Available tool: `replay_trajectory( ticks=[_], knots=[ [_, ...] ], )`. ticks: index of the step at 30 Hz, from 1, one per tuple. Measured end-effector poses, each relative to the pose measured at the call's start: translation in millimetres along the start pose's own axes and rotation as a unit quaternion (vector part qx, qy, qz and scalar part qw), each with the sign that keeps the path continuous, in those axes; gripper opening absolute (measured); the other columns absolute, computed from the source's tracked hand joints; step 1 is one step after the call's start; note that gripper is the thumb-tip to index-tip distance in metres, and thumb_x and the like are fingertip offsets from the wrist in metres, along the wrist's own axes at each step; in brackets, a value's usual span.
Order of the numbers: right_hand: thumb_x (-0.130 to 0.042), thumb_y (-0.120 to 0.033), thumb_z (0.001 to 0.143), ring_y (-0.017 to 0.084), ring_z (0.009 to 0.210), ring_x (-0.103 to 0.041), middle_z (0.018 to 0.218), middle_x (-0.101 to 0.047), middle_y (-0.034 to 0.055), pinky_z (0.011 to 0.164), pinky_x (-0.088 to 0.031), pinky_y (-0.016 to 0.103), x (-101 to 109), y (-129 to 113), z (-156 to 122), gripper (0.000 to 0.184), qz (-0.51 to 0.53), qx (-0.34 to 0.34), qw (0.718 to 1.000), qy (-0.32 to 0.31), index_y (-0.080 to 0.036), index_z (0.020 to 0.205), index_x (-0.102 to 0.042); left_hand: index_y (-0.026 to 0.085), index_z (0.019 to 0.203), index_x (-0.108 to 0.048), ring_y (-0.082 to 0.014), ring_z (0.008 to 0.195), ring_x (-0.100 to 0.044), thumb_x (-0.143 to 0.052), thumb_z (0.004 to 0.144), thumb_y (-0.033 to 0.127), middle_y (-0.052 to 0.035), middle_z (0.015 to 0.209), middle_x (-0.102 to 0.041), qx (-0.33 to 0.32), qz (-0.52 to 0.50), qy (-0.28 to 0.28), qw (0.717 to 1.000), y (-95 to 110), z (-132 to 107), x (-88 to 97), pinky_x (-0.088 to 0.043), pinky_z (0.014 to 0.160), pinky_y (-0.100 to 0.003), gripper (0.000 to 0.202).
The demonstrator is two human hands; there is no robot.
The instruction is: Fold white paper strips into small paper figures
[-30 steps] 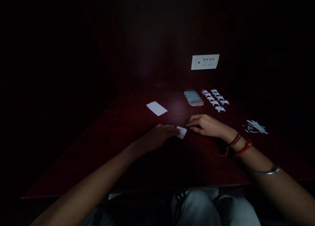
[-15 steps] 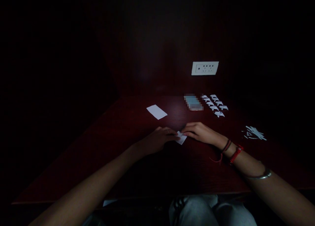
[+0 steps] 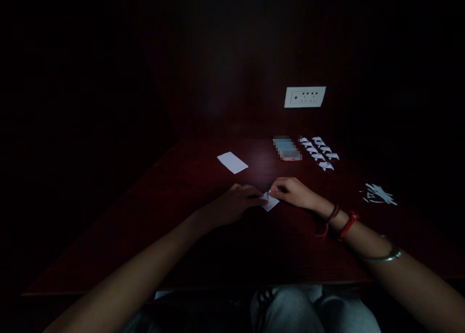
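A small white paper piece (image 3: pixel 271 202) lies on the dark red table (image 3: pixel 203 236) in front of me. My left hand (image 3: pixel 236 204) rests on the table with its fingertips pressing the paper's left edge. My right hand (image 3: pixel 292 191) pinches the paper's upper corner, which is lifted a little. A ring shows on my left hand; red thread bands and a metal bangle sit on my right wrist.
A white paper rectangle (image 3: pixel 232 162) lies further back to the left. A phone (image 3: pixel 286 149) lies beside several small folded paper shapes (image 3: pixel 319 153). Thin paper scraps (image 3: pixel 378 194) lie at the right. A white wall socket (image 3: pixel 304 97) is behind. The room is very dark.
My right hand has moved left onto the small paper and now pinches its corner, lifting it slightly. My left hand stays on the paper's left edge.
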State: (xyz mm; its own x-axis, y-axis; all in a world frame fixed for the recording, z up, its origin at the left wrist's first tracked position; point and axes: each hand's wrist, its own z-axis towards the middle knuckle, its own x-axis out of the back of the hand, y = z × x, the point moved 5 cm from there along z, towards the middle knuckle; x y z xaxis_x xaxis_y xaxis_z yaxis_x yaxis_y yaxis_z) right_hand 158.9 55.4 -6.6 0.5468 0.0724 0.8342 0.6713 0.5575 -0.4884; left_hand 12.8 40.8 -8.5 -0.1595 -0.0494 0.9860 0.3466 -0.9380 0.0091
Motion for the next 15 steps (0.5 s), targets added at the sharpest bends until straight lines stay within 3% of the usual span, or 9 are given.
replay_trajectory(
  ticks=[6,15],
  knots=[
    [-0.051,-0.026,0.07,0.008,0.057,-0.048,0.064,-0.056,-0.0004,0.054,-0.034,0.02,-4.8,9.4,1.9,0.012,0.006,-0.088,0.996,0.005,-0.016,0.066,-0.057,0.027,0.118,-0.04,-0.0189,0.113,-0.033,-0.036,0.071,-0.002,-0.003,0.123,-0.04,0.006,0.006,-0.002,1.0,0.6,1.1,-3.2,-0.026,0.086,-0.035,0.056],
    [-0.053,-0.025,0.066,0.009,0.057,-0.051,0.061,-0.059,-0.0006,0.052,-0.034,0.019,-4.1,9.5,3.5,0.011,0.003,-0.155,0.988,-0.001,-0.016,0.063,-0.058,0.025,0.117,-0.04,-0.0178,0.112,-0.034,-0.037,0.067,-0.004,-0.0015,0.123,-0.04,0.009,0.003,0.0,1.0,-0.8,2.4,-7.4,-0.028,0.087,-0.035,0.058]
  ],
)
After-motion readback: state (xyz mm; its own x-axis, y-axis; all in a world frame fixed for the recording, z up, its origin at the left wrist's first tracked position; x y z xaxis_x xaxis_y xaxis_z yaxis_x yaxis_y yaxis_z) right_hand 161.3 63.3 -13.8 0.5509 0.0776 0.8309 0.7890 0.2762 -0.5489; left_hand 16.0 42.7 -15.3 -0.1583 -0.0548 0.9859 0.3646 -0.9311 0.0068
